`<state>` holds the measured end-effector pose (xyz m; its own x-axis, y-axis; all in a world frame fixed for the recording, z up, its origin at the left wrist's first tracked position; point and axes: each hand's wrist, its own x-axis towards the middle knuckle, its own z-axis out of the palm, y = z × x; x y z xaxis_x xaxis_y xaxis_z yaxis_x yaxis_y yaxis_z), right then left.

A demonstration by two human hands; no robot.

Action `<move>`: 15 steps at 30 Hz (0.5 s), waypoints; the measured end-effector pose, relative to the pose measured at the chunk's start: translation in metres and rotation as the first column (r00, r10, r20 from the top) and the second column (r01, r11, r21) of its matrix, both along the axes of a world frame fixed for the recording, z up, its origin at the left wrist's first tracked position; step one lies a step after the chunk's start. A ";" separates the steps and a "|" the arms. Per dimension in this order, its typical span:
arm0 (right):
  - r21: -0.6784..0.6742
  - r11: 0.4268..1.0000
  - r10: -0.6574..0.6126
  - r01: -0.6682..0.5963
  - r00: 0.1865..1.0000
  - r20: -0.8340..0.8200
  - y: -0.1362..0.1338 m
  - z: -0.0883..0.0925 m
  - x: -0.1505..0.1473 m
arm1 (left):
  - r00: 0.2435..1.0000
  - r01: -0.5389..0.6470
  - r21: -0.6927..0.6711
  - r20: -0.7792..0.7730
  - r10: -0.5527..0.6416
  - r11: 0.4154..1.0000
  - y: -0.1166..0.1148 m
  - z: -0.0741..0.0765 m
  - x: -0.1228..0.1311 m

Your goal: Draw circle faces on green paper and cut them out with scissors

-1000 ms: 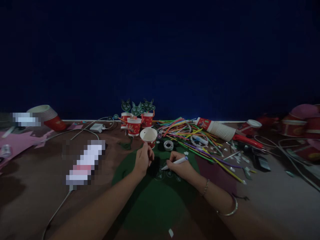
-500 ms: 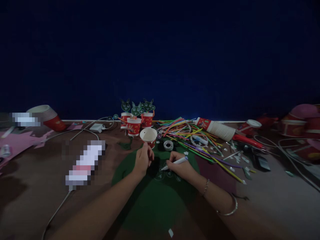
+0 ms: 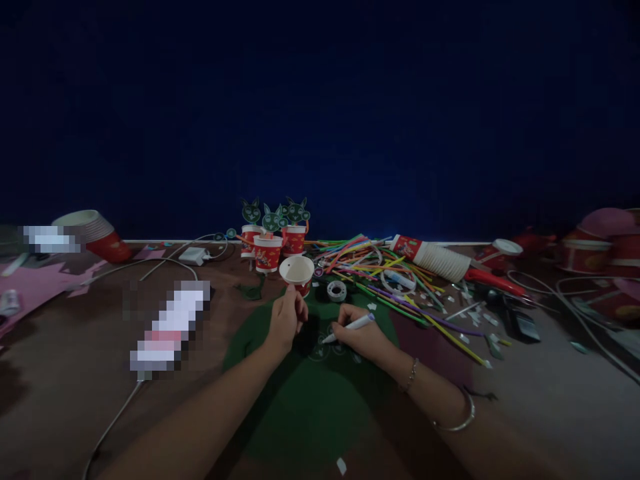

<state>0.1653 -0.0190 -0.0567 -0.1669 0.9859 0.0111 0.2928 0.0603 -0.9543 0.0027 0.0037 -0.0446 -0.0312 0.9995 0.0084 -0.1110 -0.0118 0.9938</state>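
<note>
My right hand point(image 3: 359, 329) grips a white marker point(image 3: 358, 322) with a pale purple end, its tip down on dark green paper point(image 3: 300, 407). White outlines of a small face and rounded shapes point(image 3: 320, 349) show on the paper under the tip. To the left, my left hand point(image 3: 287, 319) is closed with curled fingers at the paper's upper part; what they hold, if anything, is hidden. Just beyond it stands a red paper cup point(image 3: 297, 269) with a white inside and a small hole in its wall. I cannot tell whether the fingers touch it. A tape roll point(image 3: 337, 291) lies between and beyond both hands.
Behind are red cups point(image 3: 267, 255) topped with green animal faces. Coloured pipe cleaners point(image 3: 370, 263), a stack of cups point(image 3: 435, 258) and paper scraps spread rightward. On the left lie a blurred-out phone point(image 3: 173, 327) with a cable, a white charger point(image 3: 194, 256) and pink paper point(image 3: 45, 283).
The marker and my right fingers have shifted very slightly over the drawn face. My left hand stays where it was.
</note>
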 end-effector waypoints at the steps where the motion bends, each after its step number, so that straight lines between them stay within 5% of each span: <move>1: -0.001 1.000 -0.005 0.005 1.000 0.006 0.000 0.001 0.000 | 1.000 0.001 0.005 -0.001 -0.001 1.000 0.000 0.000 0.000; 15: 0.039 0.998 -0.060 0.058 0.997 0.038 0.002 -0.002 -0.001 | 1.000 -0.003 -0.012 -0.001 0.003 1.000 -0.001 0.002 0.000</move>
<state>0.1647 -0.0174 -0.0582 -0.1096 0.9930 0.0433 0.3339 0.0778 -0.9394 0.0031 0.0025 -0.0430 -0.0340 0.9994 -0.0032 -0.1103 -0.0006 0.9939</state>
